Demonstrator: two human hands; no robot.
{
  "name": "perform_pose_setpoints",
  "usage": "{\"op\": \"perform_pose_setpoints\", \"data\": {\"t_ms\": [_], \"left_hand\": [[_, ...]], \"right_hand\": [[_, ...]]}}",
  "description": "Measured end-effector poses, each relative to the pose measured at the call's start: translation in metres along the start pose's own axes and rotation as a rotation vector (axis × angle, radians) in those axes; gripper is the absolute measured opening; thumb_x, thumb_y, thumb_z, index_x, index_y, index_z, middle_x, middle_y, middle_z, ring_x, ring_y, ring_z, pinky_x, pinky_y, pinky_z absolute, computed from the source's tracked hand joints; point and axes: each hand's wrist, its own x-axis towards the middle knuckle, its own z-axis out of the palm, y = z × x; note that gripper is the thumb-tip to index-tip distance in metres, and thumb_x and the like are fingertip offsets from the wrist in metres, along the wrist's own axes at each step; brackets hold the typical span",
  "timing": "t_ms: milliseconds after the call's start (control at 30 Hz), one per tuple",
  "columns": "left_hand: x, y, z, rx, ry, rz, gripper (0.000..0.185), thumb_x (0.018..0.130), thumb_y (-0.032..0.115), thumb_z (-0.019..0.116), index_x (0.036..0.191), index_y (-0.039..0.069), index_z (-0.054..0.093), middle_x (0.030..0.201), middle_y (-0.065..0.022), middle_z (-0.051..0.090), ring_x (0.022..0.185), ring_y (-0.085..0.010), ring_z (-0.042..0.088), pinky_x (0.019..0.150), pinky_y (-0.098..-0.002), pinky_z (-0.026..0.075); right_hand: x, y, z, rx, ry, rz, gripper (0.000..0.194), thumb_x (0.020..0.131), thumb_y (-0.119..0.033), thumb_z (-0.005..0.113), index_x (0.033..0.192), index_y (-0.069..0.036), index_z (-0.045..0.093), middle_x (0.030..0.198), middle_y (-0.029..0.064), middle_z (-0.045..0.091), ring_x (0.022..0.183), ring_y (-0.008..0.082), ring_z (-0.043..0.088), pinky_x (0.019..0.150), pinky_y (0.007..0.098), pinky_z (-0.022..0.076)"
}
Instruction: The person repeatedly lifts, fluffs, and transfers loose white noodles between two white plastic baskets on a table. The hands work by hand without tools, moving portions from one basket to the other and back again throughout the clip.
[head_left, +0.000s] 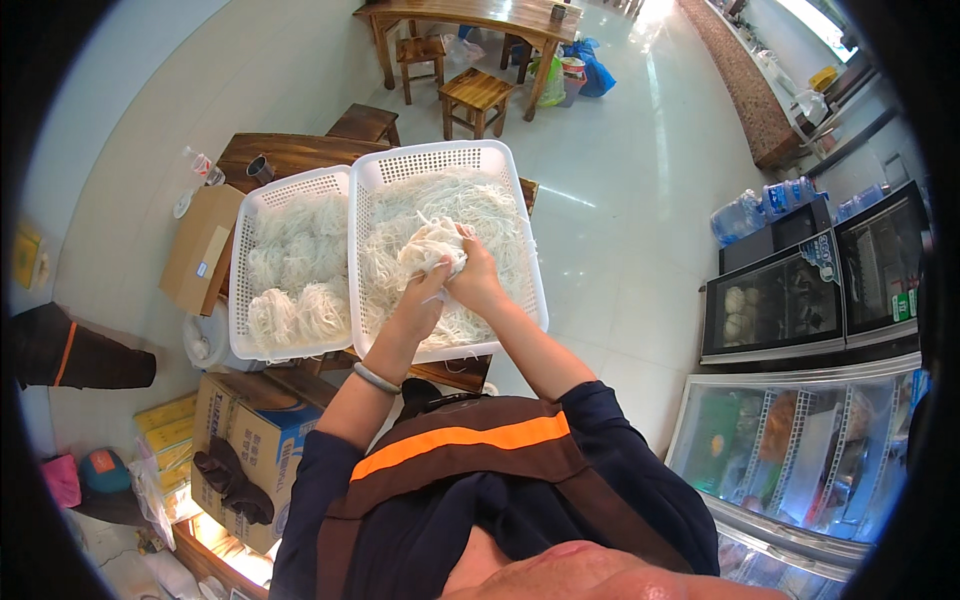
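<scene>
Between them, my left hand (425, 296) and my right hand (476, 274) grip a bunch of white noodles (430, 246). The bunch is above the right white plastic basket (533, 262), where loose white noodles (480, 196) cover the bottom in a tangled layer. My thumbs press close together on the near side of the bunch, and my fingers are partly hidden by it. Against it on the left stands a second white plastic basket (238, 300). Inside that one lie several rounded noodle bundles (322, 311), the two nearest ones standing out clearly.
Both baskets rest on a wooden table (300, 148) with a dark cup (259, 169) and a cardboard box (196, 247). Wooden stools (477, 94) stand beyond. A large carton (244, 450) sits at my left. Glass-front refrigerators (780, 307) and a glass-topped chest freezer (787, 450) line the right.
</scene>
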Motion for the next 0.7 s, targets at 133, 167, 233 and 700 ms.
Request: {"op": "perform_pose_setpoints", "data": {"t_ms": [133,167,233,700], "left_hand": [[-0.011,0.0,0.003,0.332,-0.087,0.018,0.047,0.099,0.024,0.059,0.138,-0.001,0.046,0.129,-0.0084,0.056,0.117,-0.0164,0.051,0.101,-0.0327,0.041],[-0.014,0.0,0.004,0.442,-0.111,0.045,0.051,0.101,0.023,0.057,0.141,-0.003,0.042,0.132,-0.0103,0.054,0.121,-0.0177,0.049,0.104,-0.0335,0.04],[-0.026,0.0,0.009,0.6,-0.175,0.212,0.057,0.1,0.024,0.058,0.144,-0.006,0.038,0.138,-0.014,0.05,0.128,-0.0202,0.045,0.108,-0.0346,0.036],[-0.096,0.073,0.01,1.239,0.241,0.768,0.035,0.086,0.019,0.074,0.116,0.003,0.066,0.098,-0.013,0.071,0.086,-0.0276,0.069,0.076,-0.0366,0.055]], "right_hand": [[0.005,0.006,-0.003,0.012,-0.01,-0.009,0.072,0.077,-0.014,0.079,0.14,-0.001,0.046,0.129,0.0221,0.061,0.119,0.0349,0.06,0.099,0.0371,0.0487],[0.006,0.005,-0.005,0.046,0.014,0.002,0.072,0.077,-0.014,0.079,0.14,0.0,0.046,0.129,0.0221,0.061,0.119,0.0341,0.06,0.1,0.037,0.0486],[0.007,0.0,-0.009,0.11,0.058,0.044,0.073,0.077,-0.015,0.079,0.14,0.0,0.046,0.128,0.0221,0.061,0.119,0.0326,0.061,0.1,0.0368,0.0484],[-0.001,-0.019,-0.031,0.076,-0.233,0.18,0.05,0.075,-0.01,0.081,0.121,0.0,0.062,0.11,0.0153,0.07,0.104,0.0234,0.067,0.089,0.0365,0.0533]]}}
